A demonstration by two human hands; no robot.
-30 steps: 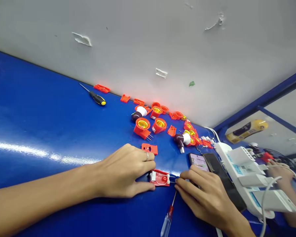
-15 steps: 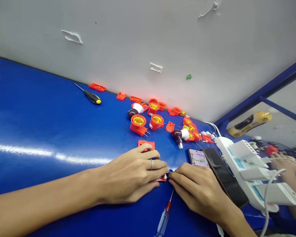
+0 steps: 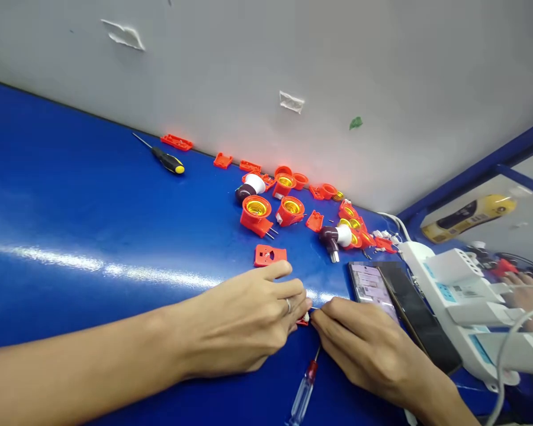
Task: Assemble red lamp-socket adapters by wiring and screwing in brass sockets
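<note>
Two hands (image 3: 262,313), one partly hidden red piece (image 3: 302,320), two screwdrivers (image 3: 169,161).
Three gold-threaded red sockets (image 3: 253,223) in the middle; those in the right-hand cluster (image 3: 366,239) overlap too much to count. Two maroon-and-white sockets (image 3: 329,236), one power strip (image 3: 415,251), three white plugs (image 3: 455,265), one lit phone (image 3: 371,287), one yellow bottle (image 3: 475,219).

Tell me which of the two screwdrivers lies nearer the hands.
The clear-handled screwdriver with the red collar, its shaft pointing toward the right hand; the black-and-yellow screwdriver lies farther off, near the wall.
</note>
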